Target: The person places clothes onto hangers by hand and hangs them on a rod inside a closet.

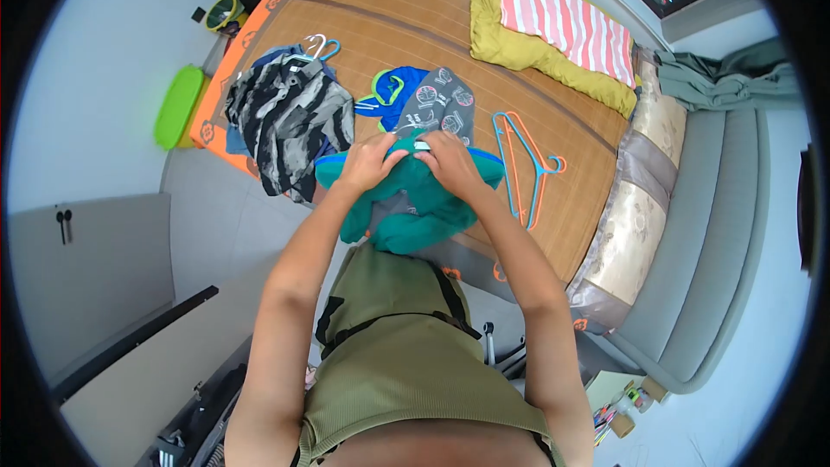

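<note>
A green long-sleeved top (424, 227) hangs in front of me at the near edge of the bed, with a blue strip along each shoulder; whether that is trim or a hanger I cannot tell. My left hand (373, 163) is closed on it left of the collar, where a small white label shows. On the other side of the collar, my right hand (448, 161) pinches the cloth. Just beyond lie a grey printed garment (439, 97) and a blue garment with lime edging (399, 85). Blue and orange hangers (529, 169) rest to the right of my right hand.
Black-and-grey patterned clothes (290, 112) lie piled at left, with white and blue hanger hooks above. A yellow quilt (553, 69) with a pink striped cloth (566, 24) is at the far right of the bed mat (363, 0). A grey padded headboard (713, 233) borders the right side.
</note>
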{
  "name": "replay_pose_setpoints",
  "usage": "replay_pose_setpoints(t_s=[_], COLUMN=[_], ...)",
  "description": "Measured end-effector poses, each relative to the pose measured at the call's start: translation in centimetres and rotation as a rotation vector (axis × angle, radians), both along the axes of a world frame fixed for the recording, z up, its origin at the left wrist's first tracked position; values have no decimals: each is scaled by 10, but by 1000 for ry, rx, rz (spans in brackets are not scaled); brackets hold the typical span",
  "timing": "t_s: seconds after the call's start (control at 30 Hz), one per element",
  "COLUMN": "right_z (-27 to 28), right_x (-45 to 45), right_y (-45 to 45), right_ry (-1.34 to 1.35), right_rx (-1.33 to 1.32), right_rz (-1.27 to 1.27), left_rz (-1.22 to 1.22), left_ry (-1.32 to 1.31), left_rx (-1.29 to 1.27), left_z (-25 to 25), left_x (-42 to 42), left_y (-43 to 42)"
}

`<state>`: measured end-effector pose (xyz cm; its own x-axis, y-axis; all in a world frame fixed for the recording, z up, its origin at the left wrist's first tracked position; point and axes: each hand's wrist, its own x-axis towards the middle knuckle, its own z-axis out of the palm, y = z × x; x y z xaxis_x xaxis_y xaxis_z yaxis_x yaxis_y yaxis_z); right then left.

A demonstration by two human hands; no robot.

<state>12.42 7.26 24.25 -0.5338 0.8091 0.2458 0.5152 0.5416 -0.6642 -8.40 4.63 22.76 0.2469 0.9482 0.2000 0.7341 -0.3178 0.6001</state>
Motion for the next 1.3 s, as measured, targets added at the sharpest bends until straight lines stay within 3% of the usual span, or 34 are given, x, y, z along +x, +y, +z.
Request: replay_pose_setpoints(t_s=[0.3,0.43,0.63,0.8,0.97,1.3], right_z=[-3,-13,-26,-65,-109,-209], right_x=[-50,-68,-151,-238,-309,-370], right_y=[12,30,53,101,162,251], right_ry=[57,141,38,25,58,57], right_rx=[-59,-29,-159,-252,-339,-414], right_rz=[80,-27,-182,-282,-300,-320], left_rz=[158,275,406,351,343,391], left_ry=[62,114,210,406,569,541], left_rx=[142,117,140,135,42,-46], left_z=[-8,-24,-40,-35,-73,-165], left_x=[-60,-108,-180,-255,-326,-387], left_y=[-24,-33,-4,51,110,204])
